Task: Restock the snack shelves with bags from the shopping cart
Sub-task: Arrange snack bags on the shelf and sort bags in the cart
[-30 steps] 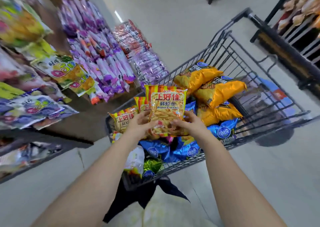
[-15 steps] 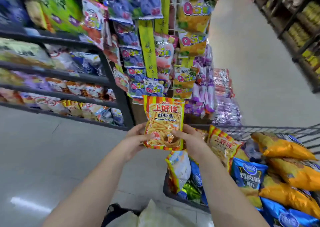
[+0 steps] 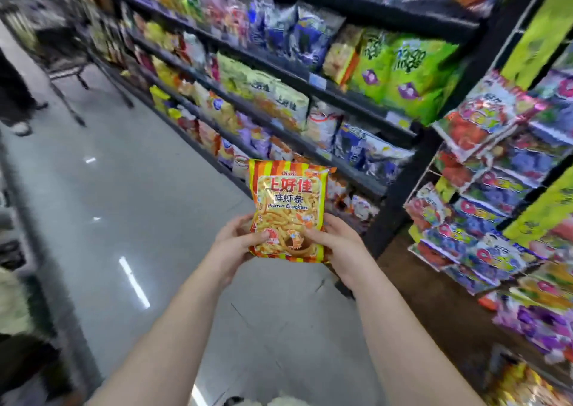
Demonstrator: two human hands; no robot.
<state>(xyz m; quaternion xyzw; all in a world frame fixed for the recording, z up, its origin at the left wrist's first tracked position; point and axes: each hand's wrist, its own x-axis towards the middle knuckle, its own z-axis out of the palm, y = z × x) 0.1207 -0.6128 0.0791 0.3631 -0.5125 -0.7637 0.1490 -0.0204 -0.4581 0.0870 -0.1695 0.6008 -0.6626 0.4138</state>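
Facing the shelves (image 3: 310, 74), the cracker bag (image 3: 288, 210) is held upright just before their lowest tier, its lower corners pinched by the curled fingers of the left hand (image 3: 235, 244) and right hand (image 3: 336, 246).

Glossy grey floor (image 3: 130, 207) below my fingers (image 3: 238, 230), someone's shoe (image 3: 21, 129) far off to their left.

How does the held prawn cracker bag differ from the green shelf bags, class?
The prawn cracker bag is orange and yellow; the green bags are lime. The prawn cracker bag is gripped by the left hand and right hand; the green bags stand on a shelf. Both are upright snack packs.
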